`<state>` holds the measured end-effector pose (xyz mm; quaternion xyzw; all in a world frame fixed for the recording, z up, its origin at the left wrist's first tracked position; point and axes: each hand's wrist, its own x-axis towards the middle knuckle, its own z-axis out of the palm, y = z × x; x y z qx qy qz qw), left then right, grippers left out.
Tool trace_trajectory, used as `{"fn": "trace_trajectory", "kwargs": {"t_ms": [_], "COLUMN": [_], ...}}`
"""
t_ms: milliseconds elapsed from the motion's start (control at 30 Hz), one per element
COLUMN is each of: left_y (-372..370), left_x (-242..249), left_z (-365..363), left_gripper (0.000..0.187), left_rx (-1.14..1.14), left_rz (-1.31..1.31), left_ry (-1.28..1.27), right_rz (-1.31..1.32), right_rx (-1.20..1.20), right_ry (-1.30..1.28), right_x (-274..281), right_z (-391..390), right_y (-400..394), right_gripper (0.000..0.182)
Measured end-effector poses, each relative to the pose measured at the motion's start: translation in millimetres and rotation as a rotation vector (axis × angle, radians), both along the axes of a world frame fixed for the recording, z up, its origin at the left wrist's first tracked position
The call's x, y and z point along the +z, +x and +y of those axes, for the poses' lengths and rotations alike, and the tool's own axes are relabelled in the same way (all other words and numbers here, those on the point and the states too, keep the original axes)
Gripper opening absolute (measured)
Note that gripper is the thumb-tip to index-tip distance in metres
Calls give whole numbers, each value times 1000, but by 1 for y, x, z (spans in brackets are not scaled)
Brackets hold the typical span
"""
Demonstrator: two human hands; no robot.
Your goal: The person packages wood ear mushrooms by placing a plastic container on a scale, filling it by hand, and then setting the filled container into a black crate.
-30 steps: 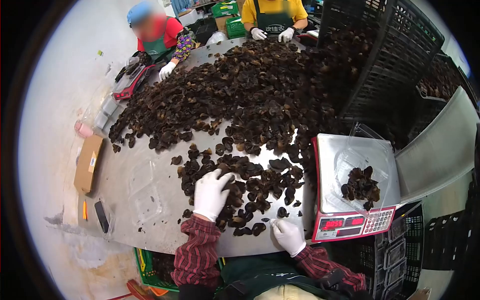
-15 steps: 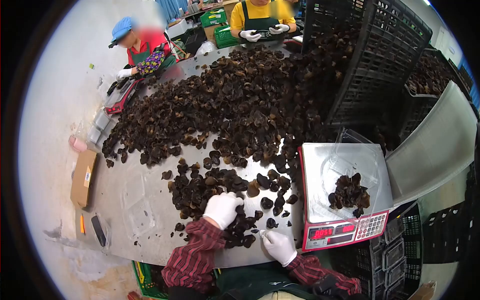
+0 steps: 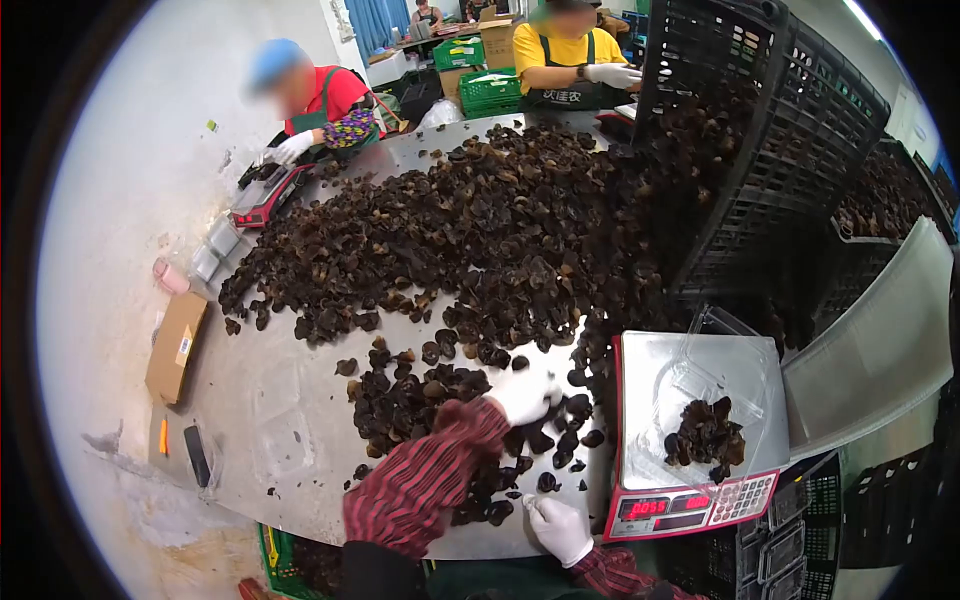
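Dark brown wood ear mushrooms (image 3: 415,400) lie in a loose small heap in front of me, with single pieces scattered to its right. Over the right side of this heap reaches my left hand (image 3: 525,396), white-gloved, its fingertips smeared and partly hidden among the mushrooms. My right hand (image 3: 562,530), also gloved, rests at the table's near edge with thumb and fingers pinched together; whatever they hold is too small to make out. A digital scale (image 3: 640,430) stands to the right, reading 0.055. On it a clear plastic tray (image 3: 745,375) carries a clump of mushrooms (image 3: 706,438).
A large mushroom pile (image 3: 450,220) covers the table's far half. Black crates (image 3: 740,170) stand tilted at the right. Two co-workers in aprons are across the table, one by another red scale (image 3: 268,200). A cardboard box (image 3: 175,350) and black phone-like object (image 3: 197,455) lie left.
My left hand has moved up and to the right across the small heap. My right hand stays at the near edge. The view has tilted upward, and both co-workers' hands have shifted.
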<state>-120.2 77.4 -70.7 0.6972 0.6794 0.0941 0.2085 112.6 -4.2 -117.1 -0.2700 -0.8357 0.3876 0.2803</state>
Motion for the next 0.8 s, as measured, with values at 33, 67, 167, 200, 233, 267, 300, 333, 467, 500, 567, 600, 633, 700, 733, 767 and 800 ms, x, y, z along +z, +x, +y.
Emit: {"fn": "trace_trajectory", "kwargs": {"t_ms": [33,67,167,200,233,267,300,333,467,500,567,600,633,700,733,767,800], "left_y": [-7,-15,-34,-48,-63,-74,-75,-73,-76,-80,-80,-75,-70,-58,-52,-50,-50], "left_x": [16,19,61,51,45,37,33,28,-2,-9,-14,-2,7,36,52,60,66], "left_z": [-14,-28,-36,-29,-17,-6,5,15,22,17,-5,-19,-38,-75,-93,-111,-127], "left_gripper": [23,31,41,42,48,54,59,64,55,40,32,30,29,29,30,29,28], "left_rx": [-184,-300,-145,-85,14,111,242,372,415,426,270,256,232,210,215,185,154], "left_rz": [-111,-189,-463,-349,-298,-245,-84,78,83,-60,-103,-110,-103,-89,-83,-37,9], "left_ry": [-119,-130,-200,-119,13,147,252,357,145,175,208,124,137,68,-16,-60,-103], "right_rz": [32,34,-68,-33,2,0,-4,-7,-8,6,21,16,12,19,23,7,10], "right_rx": [-5,-4,8,7,4,-1,5,11,5,3,3,7,12,16,15,18,21], "right_ry": [-5,-13,-28,-20,-9,-7,-6,-5,37,44,43,41,40,38,40,49,45], "right_x": [-3,-1,5,5,4,4,4,4,2,4,4,2,1,1,2,3,3], "right_z": [0,0,1,1,1,1,1,1,1,2,1,1,2,3,2,2,2], "right_y": [-1,-1,0,-1,-1,-2,-1,-1,0,0,-1,-1,-1,-1,-1,0,0], "right_gripper": [12,12,11,13,15,15,16,16,16,16,16,15,14,14,13,12,12]}}
